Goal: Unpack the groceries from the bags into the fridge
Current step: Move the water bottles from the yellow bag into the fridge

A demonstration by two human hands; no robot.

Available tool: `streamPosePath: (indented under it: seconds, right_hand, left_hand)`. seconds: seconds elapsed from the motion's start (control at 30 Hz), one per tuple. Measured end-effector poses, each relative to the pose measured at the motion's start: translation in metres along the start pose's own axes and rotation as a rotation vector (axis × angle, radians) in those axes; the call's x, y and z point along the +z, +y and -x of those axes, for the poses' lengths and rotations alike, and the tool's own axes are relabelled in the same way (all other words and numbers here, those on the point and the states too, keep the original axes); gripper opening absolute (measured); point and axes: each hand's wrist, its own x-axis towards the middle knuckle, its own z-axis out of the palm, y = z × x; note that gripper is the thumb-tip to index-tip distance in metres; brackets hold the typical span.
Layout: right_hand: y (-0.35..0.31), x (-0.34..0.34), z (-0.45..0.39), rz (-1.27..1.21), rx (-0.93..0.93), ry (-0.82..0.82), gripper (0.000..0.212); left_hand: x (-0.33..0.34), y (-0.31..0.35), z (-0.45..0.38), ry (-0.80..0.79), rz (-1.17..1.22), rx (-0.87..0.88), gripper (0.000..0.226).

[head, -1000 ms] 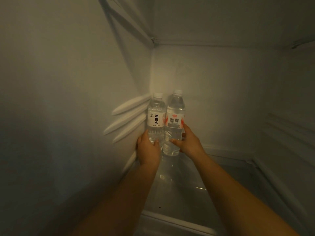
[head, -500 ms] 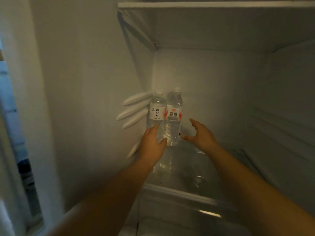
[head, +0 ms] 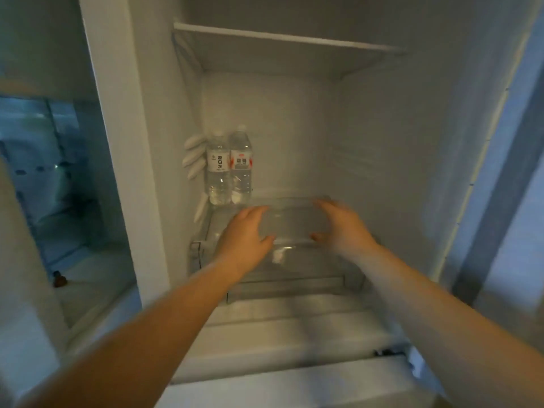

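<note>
Two water bottles (head: 229, 166) stood upright and touching each other in the back left corner of the fridge (head: 382, 148), on a clear glass shelf (head: 294, 213). One carried a white label with dark characters; the one to its right carried a white and red label. Three white ribs (head: 192, 156) jutted from the left wall just beside them. Nearer the camera, both bare arms reached into the compartment. Neither hand touched the bottles or held anything: the left hand (head: 245, 234) hovered palm down, fingers loosely spread, and the right hand (head: 341, 228) did likewise, slightly blurred. A white shelf (head: 282, 36) crossed above, and a clear drawer front (head: 282, 285) sat below.
</note>
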Motion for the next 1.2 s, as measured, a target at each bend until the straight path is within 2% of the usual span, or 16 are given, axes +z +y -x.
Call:
streamPosePath:
  seconds: [0.17,0.3,0.47,0.67,0.83,1.03,1.2]
  right_hand:
    - [-0.012,-0.015,0.118,0.019,0.129,0.03,0.076]
    - [-0.017,-0.024,0.214,0.004,0.249,-0.029,0.075]
    - [-0.011,-0.032,0.321,0.03,0.4,-0.025,0.076]
    - [0.013,-0.046,0.45,0.148,0.487,-0.06,0.077]
    - [0.048,-0.081,0.559,0.165,0.627,-0.072,0.078]
    - [0.101,-0.138,0.703,0.181,0.788,-0.08,0.077]
    - [0.152,-0.182,0.789,0.178,0.865,-0.09,0.077]
  left_hand:
    - [0.002,0.034,0.089,-0.124,-0.013,0.121,0.058]
    - [0.019,0.058,0.151,-0.224,-0.059,0.213,0.059]
    - [0.047,0.095,0.221,-0.342,-0.058,0.322,0.059]
    - [0.098,0.15,0.299,-0.503,-0.066,0.461,0.059]
    - [0.147,0.23,0.366,-0.621,0.008,0.549,0.059]
    - [0.207,0.352,0.448,-0.687,0.087,0.659,0.057]
    - [0.254,0.439,0.496,-0.76,0.135,0.671,0.058]
